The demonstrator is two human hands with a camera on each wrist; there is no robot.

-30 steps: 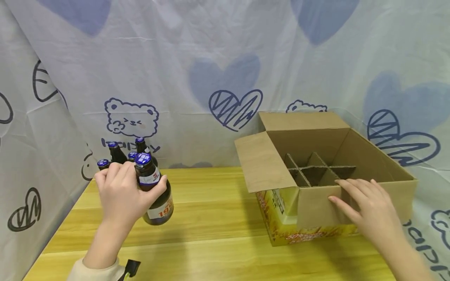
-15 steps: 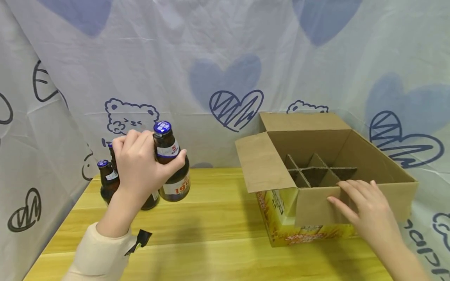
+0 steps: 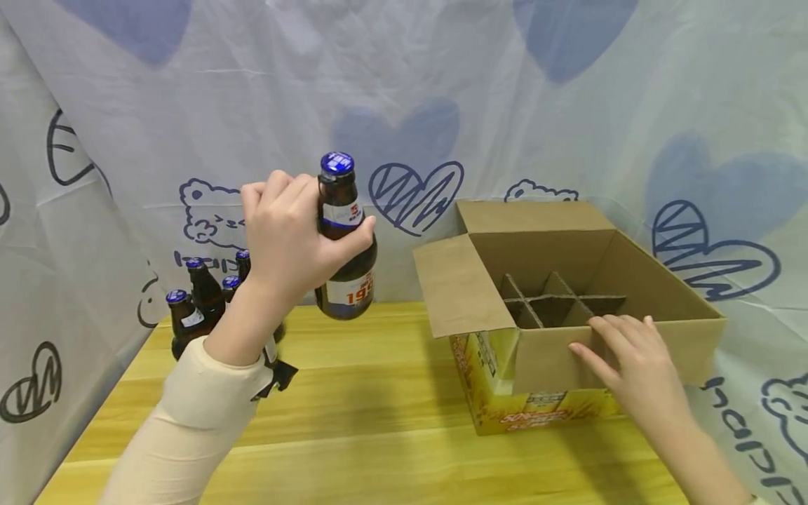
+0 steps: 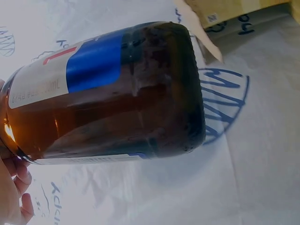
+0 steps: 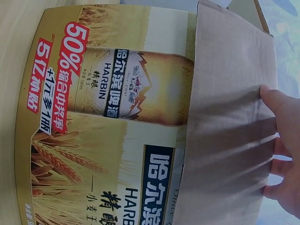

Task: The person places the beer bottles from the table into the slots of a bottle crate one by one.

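Left hand [image 3: 287,224] curled round the neck of a brown bottle [image 3: 343,210], blue-capped, near upright, held above the counter [image 3: 410,386] between carton [image 3: 492,400] and a cluster of bottles [image 3: 207,291]. Right hand [image 3: 637,358]: fingers hooked over carton's near edge, thumb on near flap [image 3: 543,365]. Cardboard dividers [image 3: 552,304] inside.

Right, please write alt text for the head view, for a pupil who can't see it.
A left hand holds a blue-capped bottle above a wooden table; the right hand rests on the near edge of an open, divided box. More bottles stand at left.
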